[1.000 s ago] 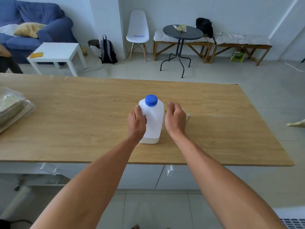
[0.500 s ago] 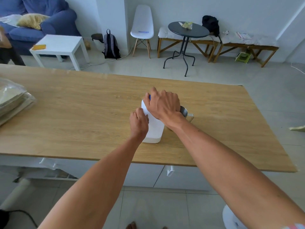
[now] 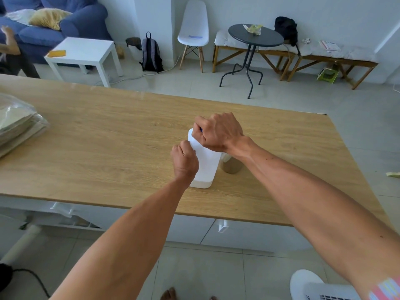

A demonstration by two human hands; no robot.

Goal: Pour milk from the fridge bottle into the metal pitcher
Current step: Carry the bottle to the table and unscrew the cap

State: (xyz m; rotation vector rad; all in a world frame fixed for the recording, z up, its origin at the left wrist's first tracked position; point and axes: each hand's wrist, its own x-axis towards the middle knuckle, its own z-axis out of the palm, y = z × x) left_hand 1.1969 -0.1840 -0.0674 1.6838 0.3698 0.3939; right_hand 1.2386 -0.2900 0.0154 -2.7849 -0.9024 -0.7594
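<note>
The right hand [image 3: 218,132] was curled as a grip over the blue cap [image 3: 201,130] of the milk bottle [image 3: 204,163], only a sliver of the cap being visible between the fingers. The bottle's left side was held by the left hand [image 3: 185,162], fingers curled round it. The bottle was stood upright near the middle of the desk [image 3: 108,144], toward its near edge, with the metal pitcher [image 3: 230,165] just beside it on the right, partly hidden under the right wrist. The cap was judged not yet removed; opening, lifting and pouring were all left to be done.
</note>
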